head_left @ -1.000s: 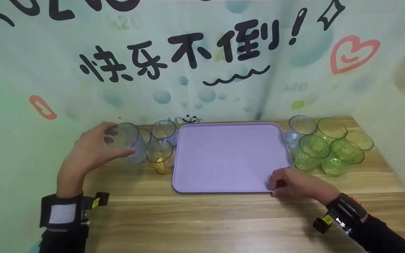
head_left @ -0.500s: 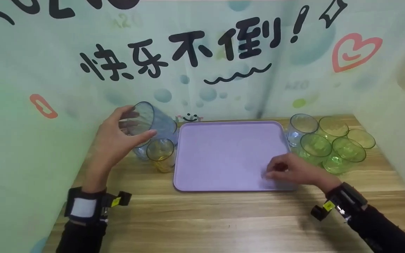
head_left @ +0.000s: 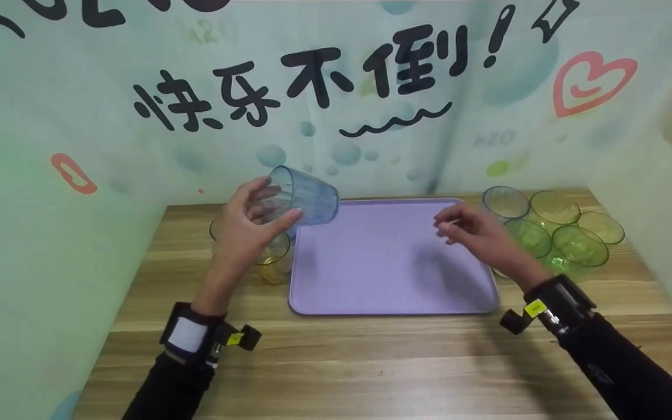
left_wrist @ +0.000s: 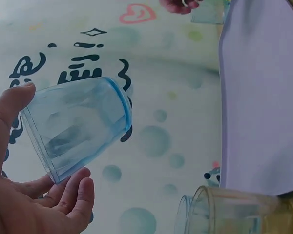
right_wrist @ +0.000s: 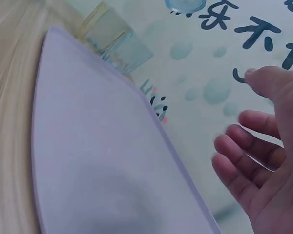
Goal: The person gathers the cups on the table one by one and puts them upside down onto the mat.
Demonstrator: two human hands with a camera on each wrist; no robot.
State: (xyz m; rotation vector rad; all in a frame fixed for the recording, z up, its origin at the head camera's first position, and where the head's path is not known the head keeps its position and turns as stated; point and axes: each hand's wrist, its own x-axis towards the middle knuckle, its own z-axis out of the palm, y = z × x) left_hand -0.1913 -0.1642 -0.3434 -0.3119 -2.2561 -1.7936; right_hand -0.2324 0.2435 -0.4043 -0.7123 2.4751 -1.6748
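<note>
My left hand point(head_left: 277, 203) grips a blue see-through cup point(head_left: 307, 197) by its rim end. The cup is in the air, tipped on its side, its base pointing right over the left edge of the purple tray point(head_left: 394, 274). The left wrist view shows thumb and fingers point(left_wrist: 73, 195) around the cup point(left_wrist: 75, 124). My right hand point(head_left: 447, 226) hovers over the tray's right part with relaxed fingers point(right_wrist: 244, 156) and holds nothing.
A yellow cup point(head_left: 272, 259) and other cups stand left of the tray. Several green cups point(head_left: 575, 245) and a pale blue one point(head_left: 502, 203) cluster on the right. Printed walls close in the wooden table point(head_left: 336, 361) on three sides.
My left hand lifted the blue cup from the left cluster, carried it right and tipped it sideways. My right hand left the tray's front right corner and rose over the tray.
</note>
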